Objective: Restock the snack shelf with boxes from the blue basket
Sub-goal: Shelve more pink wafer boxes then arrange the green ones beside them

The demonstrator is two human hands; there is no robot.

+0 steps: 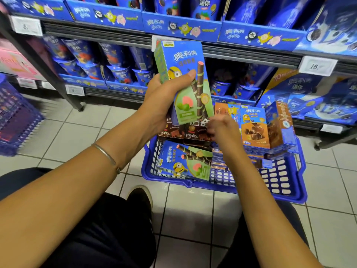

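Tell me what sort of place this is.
Most likely a supermarket snack aisle: shelves stocked with blue cookie packs, price tags on the rails, and a blue basket of snack boxes on the tiled floor.

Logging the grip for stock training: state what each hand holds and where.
The left hand grips the upright blue-and-green cardboard snack box around its lower half, thumb across the front. The blurred right hand reaches into the blue plastic basket; its hold cannot be told.

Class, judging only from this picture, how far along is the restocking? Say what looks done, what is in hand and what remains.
Done: cannot be judged; the shelf holds stock, but nothing shows who put it there.
In hand: the left hand holds a green-and-blue box upright, while the right hand reaches among boxes in the blue basket.
Left: a matching flat box, brown boxes and orange boxes.
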